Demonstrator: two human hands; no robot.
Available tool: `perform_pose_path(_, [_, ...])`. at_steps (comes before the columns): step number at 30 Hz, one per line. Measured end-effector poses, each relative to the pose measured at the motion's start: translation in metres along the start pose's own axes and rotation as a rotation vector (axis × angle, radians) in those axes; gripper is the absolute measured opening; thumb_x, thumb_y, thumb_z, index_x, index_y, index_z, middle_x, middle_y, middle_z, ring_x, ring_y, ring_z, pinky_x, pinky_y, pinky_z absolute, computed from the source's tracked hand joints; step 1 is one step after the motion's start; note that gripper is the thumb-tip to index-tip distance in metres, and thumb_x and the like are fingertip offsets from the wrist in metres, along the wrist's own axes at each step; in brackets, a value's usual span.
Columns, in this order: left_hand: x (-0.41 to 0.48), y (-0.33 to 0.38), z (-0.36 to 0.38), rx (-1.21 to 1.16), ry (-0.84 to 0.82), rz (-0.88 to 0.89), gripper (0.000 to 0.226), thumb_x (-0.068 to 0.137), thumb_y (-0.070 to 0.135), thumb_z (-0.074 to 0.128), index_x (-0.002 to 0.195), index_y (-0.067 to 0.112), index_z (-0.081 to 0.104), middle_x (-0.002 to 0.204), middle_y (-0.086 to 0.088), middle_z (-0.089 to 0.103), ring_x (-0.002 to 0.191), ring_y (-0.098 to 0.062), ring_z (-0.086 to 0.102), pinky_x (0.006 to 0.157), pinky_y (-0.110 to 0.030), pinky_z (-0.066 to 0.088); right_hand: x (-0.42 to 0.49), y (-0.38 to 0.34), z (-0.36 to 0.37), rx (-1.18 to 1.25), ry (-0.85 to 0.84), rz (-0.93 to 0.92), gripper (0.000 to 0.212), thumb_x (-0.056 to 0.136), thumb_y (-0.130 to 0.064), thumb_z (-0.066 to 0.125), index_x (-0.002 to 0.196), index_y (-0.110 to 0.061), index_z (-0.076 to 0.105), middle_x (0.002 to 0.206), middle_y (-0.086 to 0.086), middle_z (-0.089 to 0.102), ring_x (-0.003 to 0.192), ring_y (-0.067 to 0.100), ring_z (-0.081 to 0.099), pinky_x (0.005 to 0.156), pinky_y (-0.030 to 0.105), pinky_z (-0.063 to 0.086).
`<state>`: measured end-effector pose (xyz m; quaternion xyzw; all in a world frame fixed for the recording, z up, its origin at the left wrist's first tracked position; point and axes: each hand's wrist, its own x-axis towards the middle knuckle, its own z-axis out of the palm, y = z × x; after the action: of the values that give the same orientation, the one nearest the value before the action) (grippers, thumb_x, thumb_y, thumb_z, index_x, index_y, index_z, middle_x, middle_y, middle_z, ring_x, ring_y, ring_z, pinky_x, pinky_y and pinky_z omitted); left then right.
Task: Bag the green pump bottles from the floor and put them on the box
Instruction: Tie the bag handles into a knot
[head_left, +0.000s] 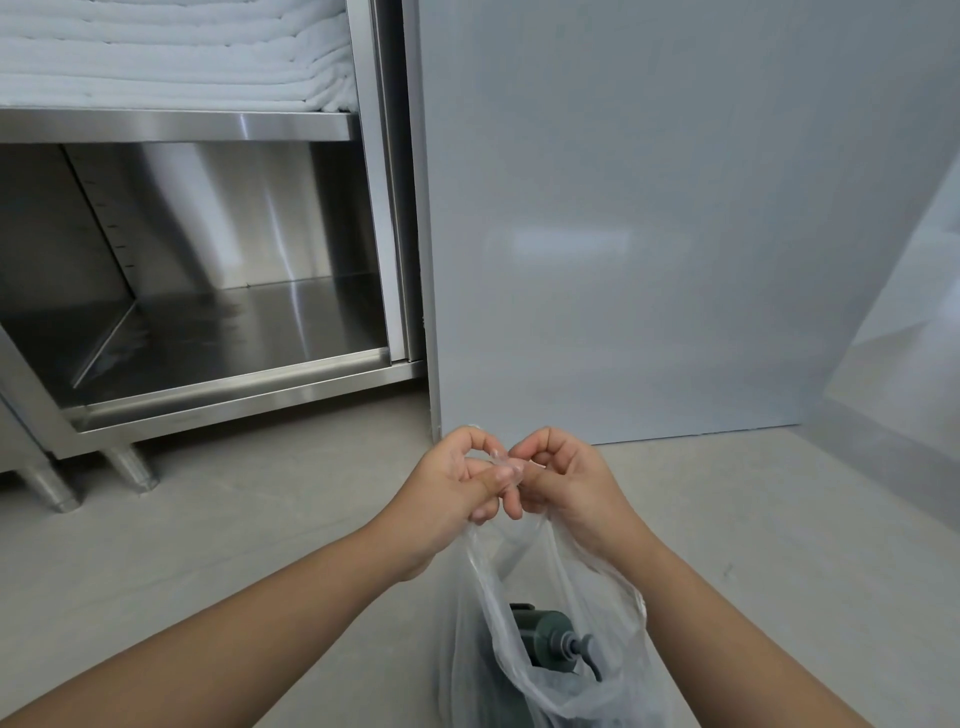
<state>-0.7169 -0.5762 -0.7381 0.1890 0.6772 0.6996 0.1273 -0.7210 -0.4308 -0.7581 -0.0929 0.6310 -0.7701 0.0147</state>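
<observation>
Floor (234, 545) — pale grey, smooth, faintly scuffed; spread across the lower half of the view.

Steel cabinet (218, 384) — upper left, raised off the floor on short round legs (132, 470); lower compartment open, shiny inside.

Shelf (176, 124): steel, above that compartment; loaded with a stack of folded white towels (171, 52).

Grey panel (649, 234): flat, plain, upright, just beside the cabinet's right post and reaching down to the floor; soft glare at mid-height.

Wall (914, 322): paler, far right, meeting the panel at a corner.

Plastic bag (524, 670): thin, see-through, hanging low centre in front of the floor, between both forearms; top drawn up into two strips.

Green pump bottles (545, 636): inside the bag; one dark green body with a grey pump head plainly seen through the mouth, more green below blurred by the film, count unclear.

Left hand (441, 493): fingers curled, pinching one top strip of the bag.

Right hand (569, 483): likewise curled, pinching the other strip; fingertips of both hands touching, twisted plastic between them.

In the way: hands covering the strip ends; film veiling the bottles.
</observation>
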Motion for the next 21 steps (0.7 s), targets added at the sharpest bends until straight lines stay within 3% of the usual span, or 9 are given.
perform_pose_path(11, [0.0006,-0.0020,-0.0017,-0.011,0.090,-0.030,0.015,0.089,0.006,0.052,0.077,0.009,0.044,0.052,-0.006,0.059,0.037,-0.008,0.034,0.045,-0.017,0.032,-0.0055,-0.0046,0.0027,-0.006,-0.158,-0.063,0.010,0.078,-0.018,0.056,0.080,-0.008,0.056,0.050,0.000,0.058,0.046,0.010,0.047,0.047,0.017,0.035])
perform_pose_path(15, [-0.0008,0.0009,-0.0015,-0.052,0.110,-0.053,0.017,0.087,0.005,0.055,0.077,0.010,0.043,0.051,-0.007,0.060,0.035,-0.007,0.033,0.043,-0.015,0.031,-0.0068,-0.0063,0.0046,-0.036,-0.148,-0.076,0.012,0.073,-0.013,0.063,0.080,-0.006,0.057,0.058,-0.002,0.059,0.049,0.010,0.052,0.047,0.017,0.036])
perform_pose_path(21, [-0.0052,0.0029,0.0002,-0.090,0.132,-0.081,0.015,0.089,0.006,0.053,0.078,0.009,0.043,0.054,-0.006,0.065,0.035,-0.006,0.034,0.041,-0.014,0.032,-0.0071,-0.0030,0.0067,0.007,-0.084,-0.097,0.013,0.078,-0.001,0.065,0.069,-0.008,0.059,0.052,0.003,0.059,0.046,0.009,0.051,0.047,0.016,0.037])
